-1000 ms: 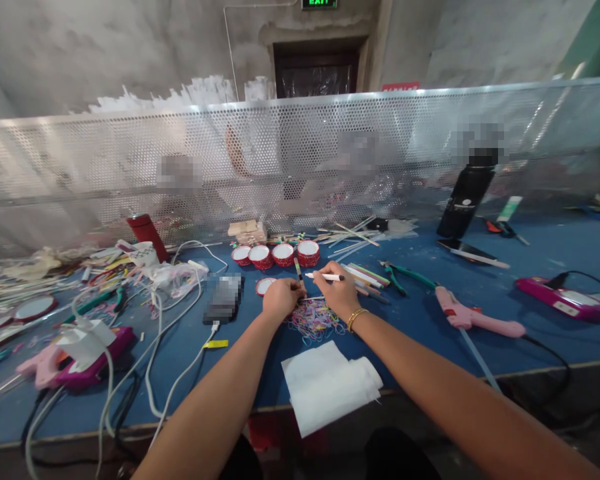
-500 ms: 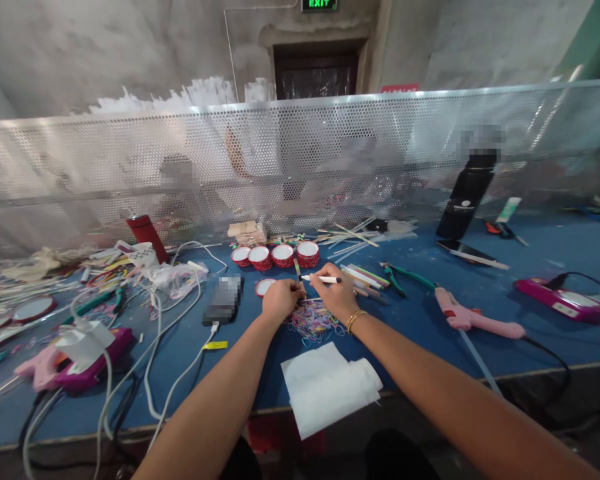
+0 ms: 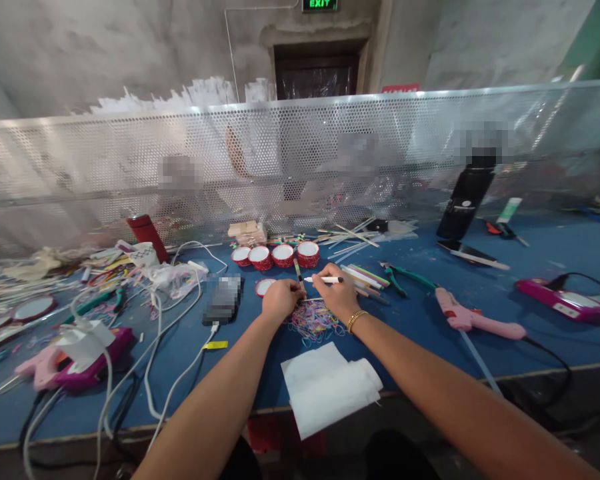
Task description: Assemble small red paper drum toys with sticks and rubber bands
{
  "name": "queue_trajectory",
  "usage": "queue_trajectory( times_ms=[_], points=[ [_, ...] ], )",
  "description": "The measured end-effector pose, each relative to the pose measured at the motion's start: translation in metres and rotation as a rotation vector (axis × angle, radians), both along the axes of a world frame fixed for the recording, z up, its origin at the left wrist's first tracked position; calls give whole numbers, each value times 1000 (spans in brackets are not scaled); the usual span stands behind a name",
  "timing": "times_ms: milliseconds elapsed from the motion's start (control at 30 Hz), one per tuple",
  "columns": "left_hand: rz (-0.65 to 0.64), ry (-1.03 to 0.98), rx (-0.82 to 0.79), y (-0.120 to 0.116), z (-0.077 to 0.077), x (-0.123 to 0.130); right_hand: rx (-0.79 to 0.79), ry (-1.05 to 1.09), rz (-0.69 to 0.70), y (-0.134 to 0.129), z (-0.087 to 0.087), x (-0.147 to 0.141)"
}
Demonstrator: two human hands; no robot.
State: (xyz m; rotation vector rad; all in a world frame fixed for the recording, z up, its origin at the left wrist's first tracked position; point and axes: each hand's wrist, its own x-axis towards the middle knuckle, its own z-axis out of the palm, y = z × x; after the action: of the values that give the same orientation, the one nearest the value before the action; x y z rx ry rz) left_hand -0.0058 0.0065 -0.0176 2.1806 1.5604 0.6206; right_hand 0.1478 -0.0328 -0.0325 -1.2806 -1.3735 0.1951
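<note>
My left hand (image 3: 281, 300) is closed on a thin flat stick (image 3: 297, 268) with dark and light coloured bands, its upper end pointing away from me. In my right hand (image 3: 337, 295) is a white marker pen (image 3: 330, 279) with a black end, its tip close to the stick; whether they touch I cannot tell. A heap of small coloured rubber bands (image 3: 314, 325) lies just under both hands. Beyond them stand several stacks of white discs with red rims (image 3: 283, 255), and one more disc (image 3: 265, 287) sits beside my left hand.
Nearer me is folded white paper (image 3: 325, 390). Coloured sticks (image 3: 363, 277), green-handled pliers (image 3: 410, 274) and a pink glue gun (image 3: 475, 319) lie right. Leftward are a phone (image 3: 223, 300), white cables, and a red flask (image 3: 149, 238). A perforated metal screen (image 3: 260, 153) closes the back.
My right hand and the marker pen have shifted very slightly to the right along the stick. My left hand and the stick stay in place.
</note>
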Motion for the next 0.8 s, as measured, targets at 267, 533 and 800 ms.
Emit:
queue_trajectory(
  times_ms=[267,533,800],
  points=[
    [-14,-16,21,0,-2,0,-4,-1,32,-5,5,-3],
    [-16,-6,12,1,-1,1,-1,-21,30,-1,2,-2],
    [-15,15,17,1,-1,0,-13,-28,-3,-4,4,-2]
  ],
)
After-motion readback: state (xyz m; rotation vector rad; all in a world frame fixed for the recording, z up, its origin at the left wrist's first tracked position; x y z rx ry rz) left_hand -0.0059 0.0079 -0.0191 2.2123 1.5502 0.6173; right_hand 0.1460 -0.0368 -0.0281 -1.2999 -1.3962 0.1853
